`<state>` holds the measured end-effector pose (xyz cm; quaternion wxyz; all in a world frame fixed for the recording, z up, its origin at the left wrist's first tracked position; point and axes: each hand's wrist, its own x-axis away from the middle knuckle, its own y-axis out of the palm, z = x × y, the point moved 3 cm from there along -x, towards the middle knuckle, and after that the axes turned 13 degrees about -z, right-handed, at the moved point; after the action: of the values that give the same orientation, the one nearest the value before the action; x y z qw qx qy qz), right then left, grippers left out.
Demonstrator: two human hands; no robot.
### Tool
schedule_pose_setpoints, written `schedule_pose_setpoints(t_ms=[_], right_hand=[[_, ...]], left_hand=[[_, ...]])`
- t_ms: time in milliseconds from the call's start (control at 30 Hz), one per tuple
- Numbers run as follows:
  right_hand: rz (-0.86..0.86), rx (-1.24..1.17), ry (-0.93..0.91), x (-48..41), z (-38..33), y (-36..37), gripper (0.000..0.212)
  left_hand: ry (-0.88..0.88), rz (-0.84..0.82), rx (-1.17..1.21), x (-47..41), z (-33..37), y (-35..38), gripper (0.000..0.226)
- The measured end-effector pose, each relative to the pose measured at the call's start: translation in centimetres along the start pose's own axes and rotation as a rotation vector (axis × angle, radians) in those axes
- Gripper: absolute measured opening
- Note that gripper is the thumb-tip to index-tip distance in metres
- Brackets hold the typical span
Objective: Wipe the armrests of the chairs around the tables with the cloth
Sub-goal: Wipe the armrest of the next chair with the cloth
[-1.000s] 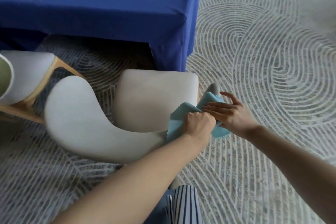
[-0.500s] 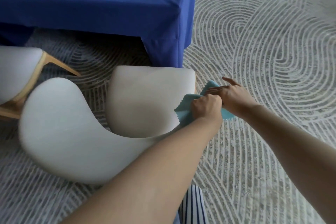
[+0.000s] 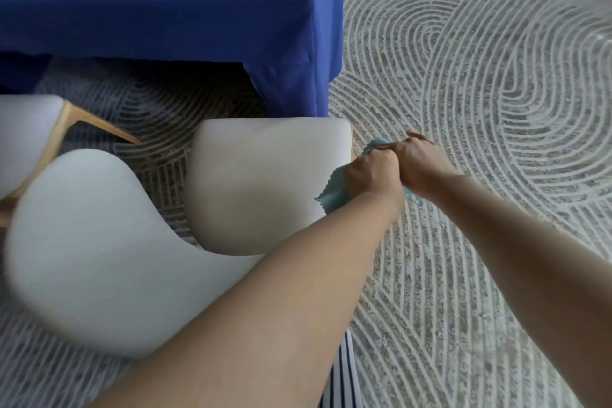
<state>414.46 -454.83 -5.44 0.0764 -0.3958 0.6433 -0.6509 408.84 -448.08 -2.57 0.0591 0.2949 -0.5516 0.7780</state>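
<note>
Turquoise cloth (image 3: 332, 197) clutched in left fingers (image 3: 381, 157) and right fingers (image 3: 418, 140).

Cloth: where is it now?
Head view, right of centre: left hand and right hand grip the cloth at the right side of the white chair, near the blue table.

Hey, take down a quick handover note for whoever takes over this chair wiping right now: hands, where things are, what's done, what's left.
Left hand: grips the bunched cloth at the right side of the near white chair.
Right hand: touches the left hand and holds the cloth's far end.
The armrest beneath them is hidden.
Done: wiping here is under way; how far along cannot be told.
Left: likely the second chair, at the left by the blue-covered table.
</note>
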Motion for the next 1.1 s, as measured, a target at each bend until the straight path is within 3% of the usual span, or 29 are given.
schedule_pose_setpoints(t_ms=[367,933,1100], right_hand=[[-0.071,-0.044,0.038,3.4,-2.7,1.4,0.046],[0.031,0.054,0.010,10.7,-10.1,0.7,0.041],[0.146,0.067,-0.028,12.0,-12.4,1.8,0.029]], left_hand=[[-0.063,-0.099,-0.008,3.3,-0.7,1.3,0.043],[0.111,-0.021,-0.215,11.0,-4.9,2.9,0.040],[0.188,-0.008,-0.270,13.5,-7.3,3.1,0.037]])
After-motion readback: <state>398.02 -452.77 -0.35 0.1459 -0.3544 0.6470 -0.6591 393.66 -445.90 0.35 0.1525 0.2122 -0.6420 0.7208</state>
